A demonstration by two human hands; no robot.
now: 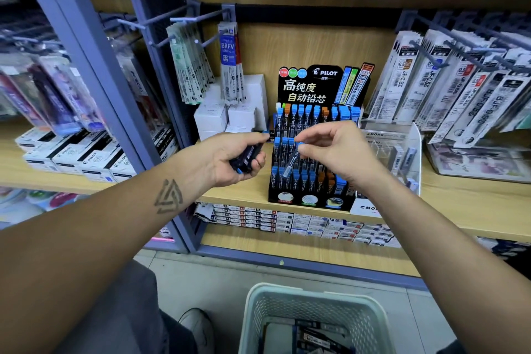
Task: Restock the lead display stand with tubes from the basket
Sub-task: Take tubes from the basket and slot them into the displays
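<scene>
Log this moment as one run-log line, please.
left hand: grips spare tubes | right hand: pinches one tube at stand | basket: on floor, holds more

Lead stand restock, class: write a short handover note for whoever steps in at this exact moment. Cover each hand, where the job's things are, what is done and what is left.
Left hand: grips a bundle of tubes, held left of the stand.
Right hand: pinches one tube by its blue cap, tilted, in front of the stand's middle rows, not yet seated.
Stand: on the wooden shelf, most slots filled with blue and orange caps; free slots are hard to make out.
Basket: on the floor below, more tubes inside.
Done: many rows stocked.
Left: seat this tube, place the bundle, then empty the basket.
</scene>
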